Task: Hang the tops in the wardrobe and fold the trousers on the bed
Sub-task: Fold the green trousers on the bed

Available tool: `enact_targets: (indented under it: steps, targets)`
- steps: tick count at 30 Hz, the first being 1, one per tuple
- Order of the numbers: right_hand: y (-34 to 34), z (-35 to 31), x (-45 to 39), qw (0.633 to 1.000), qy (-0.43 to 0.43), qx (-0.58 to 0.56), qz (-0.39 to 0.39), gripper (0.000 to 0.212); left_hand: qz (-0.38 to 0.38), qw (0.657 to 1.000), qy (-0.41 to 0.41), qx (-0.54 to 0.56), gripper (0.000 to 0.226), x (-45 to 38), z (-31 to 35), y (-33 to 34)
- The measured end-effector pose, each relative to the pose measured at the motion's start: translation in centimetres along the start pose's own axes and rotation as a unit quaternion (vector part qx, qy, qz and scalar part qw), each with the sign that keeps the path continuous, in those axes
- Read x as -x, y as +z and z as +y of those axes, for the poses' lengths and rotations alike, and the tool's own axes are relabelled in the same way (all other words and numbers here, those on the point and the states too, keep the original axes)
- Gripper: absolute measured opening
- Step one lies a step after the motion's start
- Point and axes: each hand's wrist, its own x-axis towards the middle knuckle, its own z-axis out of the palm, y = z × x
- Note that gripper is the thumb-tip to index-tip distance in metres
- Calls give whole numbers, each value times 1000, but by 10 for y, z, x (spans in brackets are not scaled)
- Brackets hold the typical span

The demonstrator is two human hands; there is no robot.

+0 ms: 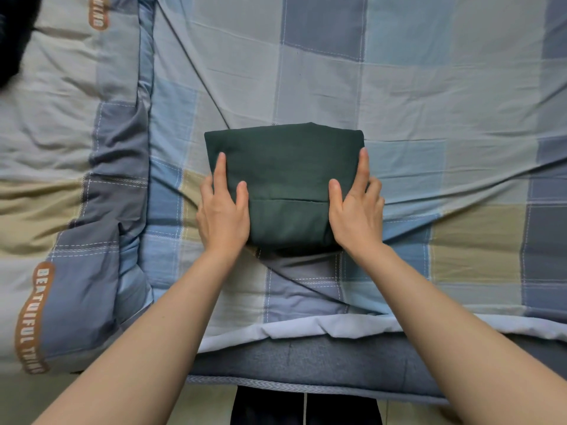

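Dark green trousers lie folded into a compact rectangle on the checked bed sheet, near the bed's front edge. My left hand rests on the bundle's left side with index finger and thumb straight on the cloth. My right hand mirrors it on the right side, index finger along the edge and thumb on top. The other fingers of both hands lie beside the bundle, against the sheet. No wardrobe or tops are in view.
A rolled, padded duvet in the same blue, grey and tan checks lies along the left. A dark object sits at the top left corner. The mattress edge runs across the bottom, with floor below.
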Motion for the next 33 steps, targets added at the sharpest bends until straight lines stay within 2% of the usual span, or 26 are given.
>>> enact_targets:
  steps: [5, 8, 11, 15, 21, 27, 33]
  targets:
    - [-12, 0, -3, 990, 39, -123, -53, 67, -12, 992, -64, 106, 54, 1, 5, -8]
    - [-16, 5, 3, 977, 60, -198, -48, 60, 10, 980, -84, 182, 50, 11, 5, -12]
    - [-30, 7, 19, 981, 42, -186, -25, 58, 69, 984, -64, 153, 45, 35, 12, -27]
    - [-66, 6, 51, 988, -41, -151, 7, 60, 114, 975, -35, 186, 37, 76, 28, -55]
    - [-176, -8, 116, 987, -83, -135, 5, 63, 150, 955, -41, 252, 27, 148, 96, -135]
    - [-309, -32, 191, 985, -83, -150, 15, 63, 144, 953, 46, 264, 26, 216, 176, -235]
    - [-409, -56, 268, 976, -51, -181, 108, 61, 92, 941, 87, 314, 27, 262, 236, -312]
